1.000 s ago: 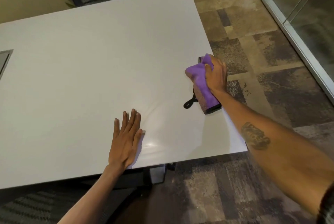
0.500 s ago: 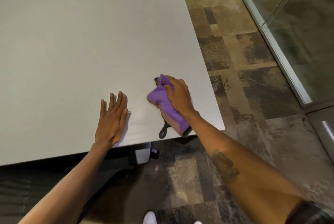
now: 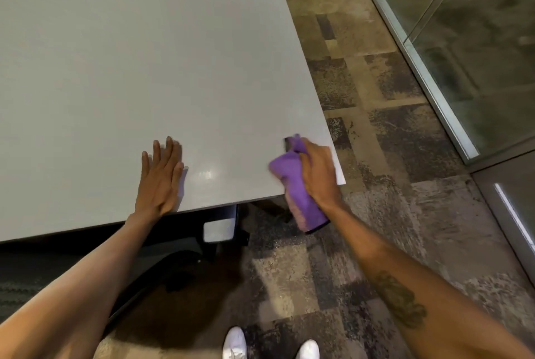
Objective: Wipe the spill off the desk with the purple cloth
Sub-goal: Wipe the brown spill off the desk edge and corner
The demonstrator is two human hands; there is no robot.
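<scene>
My right hand (image 3: 318,176) grips the bunched purple cloth (image 3: 292,182) at the near right corner of the white desk (image 3: 130,54). Part of the cloth hangs past the desk's front edge. My left hand (image 3: 159,179) lies flat, palm down with fingers spread, on the desk near the front edge, to the left of the cloth. A faint glossy patch (image 3: 207,174) shows on the surface between the two hands. No distinct spill is visible elsewhere.
Patterned carpet (image 3: 376,127) runs to the right of the desk. A glass wall with a metal base rail (image 3: 428,89) stands further right. A dark chair base (image 3: 185,254) sits under the desk, and white shoes (image 3: 236,342) show at the bottom.
The right hand has swept the cloth left toward the left hand, then back right to the desk's near right corner. The left hand has stayed flat on the desk.
</scene>
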